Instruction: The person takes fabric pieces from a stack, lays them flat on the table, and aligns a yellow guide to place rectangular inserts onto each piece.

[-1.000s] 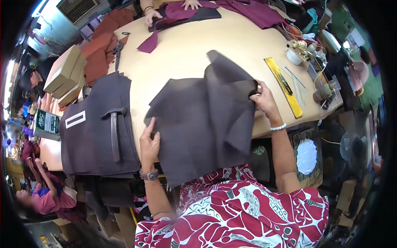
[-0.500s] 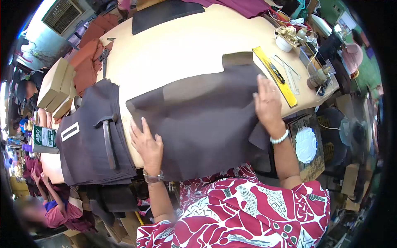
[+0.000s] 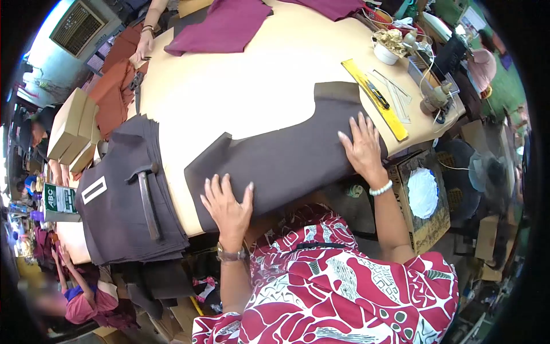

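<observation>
A dark brown fabric piece (image 3: pixel 275 166) lies spread flat along the near edge of the table. My left hand (image 3: pixel 229 209) rests on its left part, palm down with fingers spread. Near its right end, my right hand (image 3: pixel 364 146) lies flat with fingers apart. To the left is a stack of dark fabric pieces (image 3: pixel 120 189), with a hammer (image 3: pixel 148 200) and a small white rectangular frame (image 3: pixel 94 190) on top. A yellow ruler (image 3: pixel 395 124) with a black cutter (image 3: pixel 377 95) on it sits just right of the fabric.
Maroon fabric (image 3: pixel 220 28) lies at the table's far side. A co-worker's hand (image 3: pixel 144 46) is at the rust-coloured pieces (image 3: pixel 114 94), near scissors (image 3: pixel 136 86). Cardboard boxes (image 3: pixel 67 123) stand left. A white pot (image 3: pixel 385 54) stands back right. Another person (image 3: pixel 80 301) is at lower left.
The dark fabric has gone from lifted and folded to lying flat. Both my hands have released its edges and pressed onto it. Maroon fabric has shifted at the far side, where a co-worker's hand now appears.
</observation>
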`<action>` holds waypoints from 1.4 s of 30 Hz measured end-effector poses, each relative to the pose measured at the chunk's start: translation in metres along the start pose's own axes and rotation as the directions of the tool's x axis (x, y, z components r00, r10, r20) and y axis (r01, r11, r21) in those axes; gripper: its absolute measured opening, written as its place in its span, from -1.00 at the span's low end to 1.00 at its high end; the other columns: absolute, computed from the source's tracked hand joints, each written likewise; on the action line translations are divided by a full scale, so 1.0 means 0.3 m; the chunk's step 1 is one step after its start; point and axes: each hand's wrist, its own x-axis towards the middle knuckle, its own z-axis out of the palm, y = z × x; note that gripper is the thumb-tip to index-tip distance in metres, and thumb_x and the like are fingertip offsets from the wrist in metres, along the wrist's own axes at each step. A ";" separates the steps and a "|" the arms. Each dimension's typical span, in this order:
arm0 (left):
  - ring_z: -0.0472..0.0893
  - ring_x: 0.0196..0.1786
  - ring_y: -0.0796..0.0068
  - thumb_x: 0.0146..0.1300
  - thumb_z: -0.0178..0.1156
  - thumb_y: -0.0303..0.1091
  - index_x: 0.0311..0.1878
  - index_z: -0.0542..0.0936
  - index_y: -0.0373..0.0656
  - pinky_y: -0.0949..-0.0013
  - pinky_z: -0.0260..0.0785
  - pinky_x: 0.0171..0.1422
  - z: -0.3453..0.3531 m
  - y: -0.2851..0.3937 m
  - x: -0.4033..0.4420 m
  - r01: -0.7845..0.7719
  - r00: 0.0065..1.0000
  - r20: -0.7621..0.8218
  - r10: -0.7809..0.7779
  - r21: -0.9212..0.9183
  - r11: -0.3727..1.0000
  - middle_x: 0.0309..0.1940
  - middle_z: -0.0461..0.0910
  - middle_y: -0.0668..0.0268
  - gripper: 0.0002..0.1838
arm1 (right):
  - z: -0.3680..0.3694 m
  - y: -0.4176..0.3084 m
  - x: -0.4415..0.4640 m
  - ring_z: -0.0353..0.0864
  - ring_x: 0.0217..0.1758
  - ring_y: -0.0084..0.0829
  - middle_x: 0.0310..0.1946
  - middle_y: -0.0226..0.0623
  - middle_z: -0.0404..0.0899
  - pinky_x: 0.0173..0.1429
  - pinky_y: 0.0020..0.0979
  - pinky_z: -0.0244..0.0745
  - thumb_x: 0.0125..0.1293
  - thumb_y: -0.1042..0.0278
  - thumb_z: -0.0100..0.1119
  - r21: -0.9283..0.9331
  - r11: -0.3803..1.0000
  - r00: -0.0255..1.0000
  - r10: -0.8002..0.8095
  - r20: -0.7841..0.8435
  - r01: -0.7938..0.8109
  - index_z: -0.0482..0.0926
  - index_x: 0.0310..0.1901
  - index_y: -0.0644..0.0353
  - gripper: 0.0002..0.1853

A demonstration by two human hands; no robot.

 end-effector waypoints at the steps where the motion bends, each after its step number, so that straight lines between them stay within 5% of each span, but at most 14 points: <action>1: 0.12 0.39 -0.06 0.20 0.15 0.08 0.23 0.35 -0.25 -0.18 -0.08 0.39 0.005 -0.019 0.028 -0.001 0.999 -0.050 0.001 0.009 1.000 0.30 0.21 -0.04 -0.32 | 0.002 -0.009 0.041 0.02 0.42 0.10 0.35 0.10 0.09 0.42 0.10 -0.11 0.36 -0.12 -0.15 0.006 0.999 0.999 -0.031 0.008 0.031 0.26 0.29 0.27 -0.33; 7: 0.22 0.34 -0.08 0.21 0.18 -0.07 0.38 0.14 -0.24 -0.11 0.08 0.33 0.036 -0.200 0.186 0.255 0.961 -0.126 -0.244 0.077 0.964 0.26 0.27 -0.12 -0.23 | 0.089 -0.026 0.185 -0.07 0.46 0.09 0.39 0.08 0.02 0.43 0.16 -0.20 0.33 -0.17 -0.17 -0.067 0.994 0.996 -0.079 0.051 0.082 0.16 0.36 0.17 -0.29; 8: 0.36 0.26 0.02 0.23 0.17 -0.22 0.35 0.20 -0.24 -0.16 0.13 0.30 0.023 -0.223 0.191 0.234 0.962 -0.109 -0.252 -0.156 0.960 0.19 0.37 -0.05 -0.33 | 0.094 -0.026 0.187 -0.08 0.46 0.09 0.39 0.08 0.02 0.43 0.15 -0.21 0.33 -0.18 -0.16 -0.074 0.994 0.996 -0.074 0.049 0.077 0.16 0.36 0.17 -0.29; 11: 0.56 0.02 0.23 0.18 0.08 -0.65 0.21 0.40 -0.31 0.31 0.41 0.08 -0.044 -0.191 0.224 0.160 0.959 -0.098 -0.265 -0.585 0.795 0.04 0.51 -0.05 -0.53 | 0.081 -0.032 0.209 -0.11 0.48 0.09 0.42 0.07 -0.05 0.45 0.12 -0.23 0.30 -0.12 -0.14 -0.072 0.994 0.992 -0.070 0.107 0.078 0.11 0.38 0.19 -0.27; 12: 0.56 0.01 0.31 0.18 0.03 -0.70 0.20 0.42 -0.29 0.31 0.40 0.06 -0.008 -0.230 0.246 -0.077 0.945 -0.301 -0.129 -0.586 0.806 0.02 0.52 0.01 -0.53 | 0.082 -0.032 0.222 -0.12 0.48 0.09 0.42 0.06 -0.06 0.45 0.12 -0.23 0.30 -0.12 -0.14 -0.074 0.993 0.989 -0.087 0.120 0.097 0.10 0.38 0.20 -0.26; 16: 0.51 0.09 0.27 0.10 -0.06 -0.78 0.10 0.52 -0.30 0.30 0.32 0.21 -0.112 -0.201 0.329 -0.297 0.878 -0.472 0.076 -0.414 0.860 0.00 0.52 0.12 -0.53 | 0.111 -0.036 0.305 -0.17 0.49 0.06 0.43 0.05 -0.07 0.47 0.12 -0.28 0.30 -0.12 -0.15 -0.011 0.995 0.989 -0.094 0.112 0.096 0.08 0.39 0.18 -0.26; 21: 0.45 0.18 0.07 0.09 0.00 -0.72 0.28 0.37 -0.15 0.22 0.35 0.16 -0.050 -0.275 0.417 -0.302 0.888 -0.422 0.180 -0.242 0.922 0.16 0.39 -0.02 -0.39 | 0.132 -0.051 0.380 -0.19 0.50 0.05 0.43 0.02 -0.09 0.46 0.14 -0.29 0.32 -0.17 -0.17 0.009 0.995 0.989 -0.103 0.106 0.103 0.09 0.39 0.14 -0.27; 25: 0.32 0.28 -0.03 0.09 0.11 -0.60 0.44 0.00 -0.09 0.16 0.24 0.28 0.024 -0.283 0.416 -0.031 0.987 -0.159 0.019 -0.072 0.997 0.34 0.13 -0.07 -0.16 | 0.154 -0.050 0.392 -0.14 0.49 0.06 0.42 0.03 -0.06 0.45 0.16 -0.27 0.31 -0.21 -0.17 0.006 0.991 0.988 -0.130 0.082 0.130 0.11 0.38 0.15 -0.25; 28: 0.18 0.37 -0.07 0.09 0.14 -0.57 0.44 0.01 -0.16 0.05 0.14 0.35 -0.021 -0.173 0.383 -0.017 0.938 -0.327 0.116 0.290 0.957 0.36 0.11 -0.07 -0.17 | 0.147 -0.060 0.407 -0.11 0.48 0.06 0.41 0.03 -0.03 0.45 0.16 -0.25 0.32 -0.20 -0.18 0.007 0.990 0.989 -0.138 0.058 0.138 0.13 0.37 0.16 -0.27; 29: 0.04 0.43 -0.08 0.21 0.15 -0.38 0.42 0.04 -0.22 -0.05 0.01 0.40 -0.030 -0.138 0.371 0.004 0.959 -0.267 0.091 0.337 0.941 0.38 0.07 -0.08 -0.25 | 0.148 -0.057 0.408 -0.11 0.48 0.06 0.41 0.04 -0.04 0.45 0.15 -0.25 0.32 -0.19 -0.18 0.014 0.991 0.990 -0.132 0.054 0.131 0.12 0.37 0.16 -0.27; 32: -0.01 0.45 -0.08 0.31 0.06 -0.10 0.40 0.07 -0.27 -0.10 -0.11 0.44 0.016 -0.049 0.286 -0.145 0.978 -0.141 0.153 0.066 0.987 0.40 0.02 -0.10 -0.28 | 0.131 -0.035 0.403 0.00 0.44 0.03 0.35 0.01 0.13 0.45 0.12 -0.20 0.34 -0.07 -0.15 0.019 0.995 0.989 -0.098 -0.113 0.101 0.21 0.32 0.20 -0.36; 35: -0.09 0.48 -0.07 0.32 -0.07 0.15 0.42 0.06 -0.24 -0.15 -0.23 0.46 0.090 -0.016 0.216 -0.074 0.987 0.142 0.069 0.032 0.997 0.43 -0.04 -0.06 -0.20 | 0.079 0.049 0.405 0.18 0.35 -0.02 0.21 -0.06 0.34 0.42 0.12 -0.09 0.32 0.11 -0.06 -0.016 0.996 0.930 0.077 -0.361 -0.088 0.35 0.19 0.29 -0.49; 38: -0.10 0.48 -0.06 0.32 -0.07 0.16 0.42 0.06 -0.24 -0.16 -0.22 0.45 0.081 -0.016 0.214 -0.079 0.985 0.157 0.073 0.033 0.996 0.43 -0.04 -0.04 -0.20 | 0.036 0.183 0.378 0.27 0.27 -0.06 0.12 -0.07 0.41 0.39 0.03 0.00 0.28 0.24 0.00 -0.169 0.932 0.906 0.251 -0.340 -0.321 0.44 0.12 0.26 -0.58; 42: -0.10 0.48 -0.05 0.32 -0.08 0.17 0.42 0.06 -0.22 -0.19 -0.22 0.44 0.088 -0.021 0.214 -0.083 0.986 0.150 0.073 0.056 0.995 0.44 -0.05 -0.02 -0.20 | 0.022 0.274 0.354 0.38 0.11 -0.21 -0.11 -0.23 0.50 0.24 -0.13 0.18 0.19 0.20 0.16 -0.170 0.943 0.910 0.210 -0.358 -0.285 0.56 -0.12 0.22 -0.69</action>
